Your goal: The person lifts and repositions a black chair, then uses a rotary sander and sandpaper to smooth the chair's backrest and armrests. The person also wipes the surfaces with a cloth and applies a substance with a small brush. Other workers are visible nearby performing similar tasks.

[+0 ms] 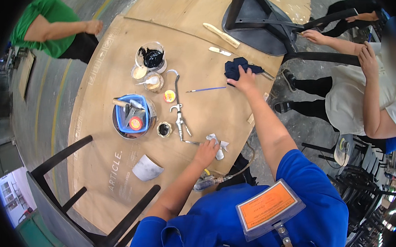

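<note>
- closest to me: blue shirt, an orange badge point(269, 207) clipped at the chest, both forearms running up onto the table point(106, 194).
- left hand point(206, 151) sits near the table's near edge, fingers curled down onto a crumpled white wipe point(219, 145); it looks pinched between the fingertips, though i can't see the thumb side clearly.
- just beside that hand lies the air gun point(179, 120), flat on the wood with its curved nozzle pointing away from me. laid down like that it won't roll, and the handle is within easy reach.
- a white folded sheet point(147, 168) rests alone, nearer the black chair back point(122, 220) at my left.
- mid table: a small dark tin point(164, 129), then a bucket point(133, 116) with a blue tub, brush handles and a red lid inside, i'd say gathered so the tools stay together.
- a thin blue brush point(207, 89) lies flat between the two hands, apart from both.
- right hand point(244, 80) is stretched far out, palm down, fingers spread and pressing on a dark rag point(237, 68) at the table's right edge.
- beyond: cups of pale paste point(151, 81) and a tub of black stuff point(151, 57), parked out of elbow range.
- farthest: an upturned black chair point(264, 22) lying on the table, two other people's hands point(313, 36) on its legs at the right, and a person in green point(46, 24) standing off to the left.
</note>
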A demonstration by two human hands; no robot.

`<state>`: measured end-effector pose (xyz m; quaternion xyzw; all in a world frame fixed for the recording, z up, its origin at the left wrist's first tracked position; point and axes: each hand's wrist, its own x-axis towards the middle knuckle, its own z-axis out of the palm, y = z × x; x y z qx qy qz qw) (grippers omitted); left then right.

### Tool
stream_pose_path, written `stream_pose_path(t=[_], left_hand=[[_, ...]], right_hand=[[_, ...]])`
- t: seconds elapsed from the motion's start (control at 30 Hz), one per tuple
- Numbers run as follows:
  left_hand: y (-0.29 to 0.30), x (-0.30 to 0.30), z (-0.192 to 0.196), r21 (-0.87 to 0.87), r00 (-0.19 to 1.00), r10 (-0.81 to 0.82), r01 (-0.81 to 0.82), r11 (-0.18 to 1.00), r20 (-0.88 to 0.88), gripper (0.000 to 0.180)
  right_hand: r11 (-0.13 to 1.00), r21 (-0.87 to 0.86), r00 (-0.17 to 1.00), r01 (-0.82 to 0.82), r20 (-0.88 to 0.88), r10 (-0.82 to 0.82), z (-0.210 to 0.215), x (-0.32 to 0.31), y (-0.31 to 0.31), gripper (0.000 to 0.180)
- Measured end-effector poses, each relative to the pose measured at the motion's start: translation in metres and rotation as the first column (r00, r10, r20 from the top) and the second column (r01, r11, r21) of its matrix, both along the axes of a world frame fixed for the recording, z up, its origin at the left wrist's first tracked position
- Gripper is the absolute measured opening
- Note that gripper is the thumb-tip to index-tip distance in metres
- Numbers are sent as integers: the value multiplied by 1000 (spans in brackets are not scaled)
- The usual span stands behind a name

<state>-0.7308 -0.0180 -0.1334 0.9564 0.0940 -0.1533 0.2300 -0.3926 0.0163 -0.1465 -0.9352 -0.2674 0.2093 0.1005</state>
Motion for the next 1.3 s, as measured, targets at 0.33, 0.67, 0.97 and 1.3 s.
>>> stream_pose_path(t=[0.33, 0.67, 0.97, 1.3], left_hand=[[5, -19, 2, 34, 1000, -3, 2, 999, 9, 22], [42, -92, 20, 19, 999, 31, -31, 999, -14, 15], [61, -109, 46, 189, 908, 406, -418, 889, 101, 22], [-28, -187, 117, 55, 660, 751, -749, 660, -10, 34]], right_hand=[[785, 602, 832, -144, -356, 425, -12, -184, 100, 75], [805, -111, 722, -583, -524, 451, -20, -120, -84, 39], [845, 531, 553, 57, -722, 416, -31, -252, -79, 35], [813, 195, 835, 549, -166, -525, -8, -50, -154, 53]])
